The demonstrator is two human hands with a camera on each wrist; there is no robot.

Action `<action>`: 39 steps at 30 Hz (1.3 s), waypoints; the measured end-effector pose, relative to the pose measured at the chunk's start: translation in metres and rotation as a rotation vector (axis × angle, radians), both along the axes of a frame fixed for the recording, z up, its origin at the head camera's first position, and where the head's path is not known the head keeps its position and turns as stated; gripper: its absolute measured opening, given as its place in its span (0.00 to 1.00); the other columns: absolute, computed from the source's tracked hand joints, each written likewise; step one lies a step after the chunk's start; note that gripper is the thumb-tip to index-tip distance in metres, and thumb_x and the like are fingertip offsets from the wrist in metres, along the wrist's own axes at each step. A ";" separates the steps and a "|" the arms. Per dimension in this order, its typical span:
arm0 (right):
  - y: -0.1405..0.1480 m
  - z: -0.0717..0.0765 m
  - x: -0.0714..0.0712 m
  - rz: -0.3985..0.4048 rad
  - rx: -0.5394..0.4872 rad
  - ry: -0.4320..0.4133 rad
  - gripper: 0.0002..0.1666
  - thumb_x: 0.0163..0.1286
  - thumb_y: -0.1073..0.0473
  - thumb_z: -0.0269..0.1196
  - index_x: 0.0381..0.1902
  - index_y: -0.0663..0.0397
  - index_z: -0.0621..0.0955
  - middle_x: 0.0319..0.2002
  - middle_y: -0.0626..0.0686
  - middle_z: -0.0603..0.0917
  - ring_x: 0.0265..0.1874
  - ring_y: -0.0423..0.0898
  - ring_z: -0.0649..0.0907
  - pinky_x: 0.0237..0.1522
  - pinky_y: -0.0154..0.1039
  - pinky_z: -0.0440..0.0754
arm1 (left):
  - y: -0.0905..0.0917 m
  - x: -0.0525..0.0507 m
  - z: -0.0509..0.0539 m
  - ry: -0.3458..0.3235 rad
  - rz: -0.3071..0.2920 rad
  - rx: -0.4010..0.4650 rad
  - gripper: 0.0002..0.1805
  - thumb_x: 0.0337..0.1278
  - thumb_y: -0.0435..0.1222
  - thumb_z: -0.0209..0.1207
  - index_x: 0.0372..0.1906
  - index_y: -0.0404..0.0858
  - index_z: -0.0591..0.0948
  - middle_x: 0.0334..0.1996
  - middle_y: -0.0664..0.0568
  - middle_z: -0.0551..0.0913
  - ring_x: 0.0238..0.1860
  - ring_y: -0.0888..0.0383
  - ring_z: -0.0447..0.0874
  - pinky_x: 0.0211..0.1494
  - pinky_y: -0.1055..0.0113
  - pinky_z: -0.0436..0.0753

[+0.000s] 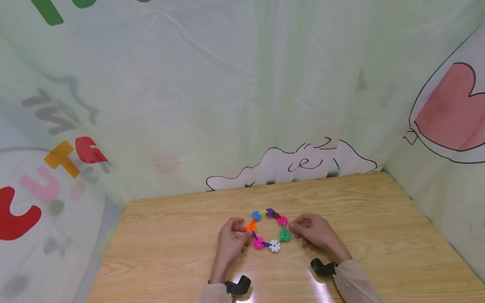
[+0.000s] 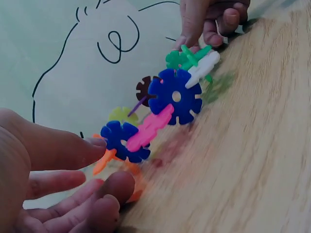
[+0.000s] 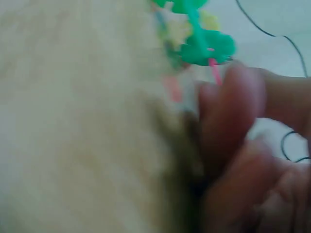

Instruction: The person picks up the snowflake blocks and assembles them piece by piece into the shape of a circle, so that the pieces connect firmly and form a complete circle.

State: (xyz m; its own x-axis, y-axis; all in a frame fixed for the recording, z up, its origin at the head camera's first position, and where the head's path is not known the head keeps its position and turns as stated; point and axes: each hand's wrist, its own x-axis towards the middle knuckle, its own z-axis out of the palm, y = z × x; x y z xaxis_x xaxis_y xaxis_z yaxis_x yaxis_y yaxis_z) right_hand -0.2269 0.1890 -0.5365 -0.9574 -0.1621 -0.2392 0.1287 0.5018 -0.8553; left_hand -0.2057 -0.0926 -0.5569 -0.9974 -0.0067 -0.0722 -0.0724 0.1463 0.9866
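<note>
A closed ring of notched plastic snowflake discs stands on the wooden table, linked edge to edge. An orange disc forms its left side, with a blue disc behind it. Around it sit a magenta disc, a white disc, a green disc and a pink disc. My left hand is beside the orange disc, thumb and fingers spread apart at its edge. On the opposite side, my right hand has its fingertips close to the pink and green discs; exact contact is hard to make out.
The wooden table extends to both sides of the ring. Behind it hangs a pale printed curtain, meeting the table's back edge. Dark wrist-worn devices sit at both wrists, close above the tabletop.
</note>
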 end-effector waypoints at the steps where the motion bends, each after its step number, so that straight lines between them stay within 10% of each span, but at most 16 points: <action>1: -0.002 -0.002 -0.001 -0.015 -0.021 0.012 0.20 0.76 0.49 0.68 0.52 0.61 0.84 0.27 0.52 0.86 0.16 0.44 0.81 0.16 0.35 0.78 | 0.000 0.000 -0.001 0.006 -0.010 -0.001 0.25 0.58 0.27 0.72 0.60 0.27 0.79 0.37 0.43 0.84 0.25 0.57 0.85 0.23 0.72 0.83; 6: -0.007 -0.007 -0.004 0.000 -0.101 0.053 0.25 0.76 0.54 0.69 0.65 0.58 0.80 0.27 0.55 0.85 0.17 0.45 0.82 0.16 0.32 0.73 | 0.001 -0.002 -0.009 0.052 -0.022 -0.036 0.17 0.59 0.24 0.67 0.54 0.27 0.84 0.28 0.49 0.83 0.21 0.60 0.81 0.21 0.75 0.80; 39: -0.004 -0.015 -0.005 -0.006 -0.080 0.063 0.22 0.75 0.55 0.69 0.62 0.57 0.84 0.28 0.52 0.84 0.17 0.43 0.81 0.13 0.30 0.71 | 0.009 -0.002 -0.018 0.149 0.078 -0.098 0.16 0.62 0.25 0.67 0.55 0.32 0.86 0.25 0.50 0.82 0.17 0.65 0.79 0.20 0.74 0.81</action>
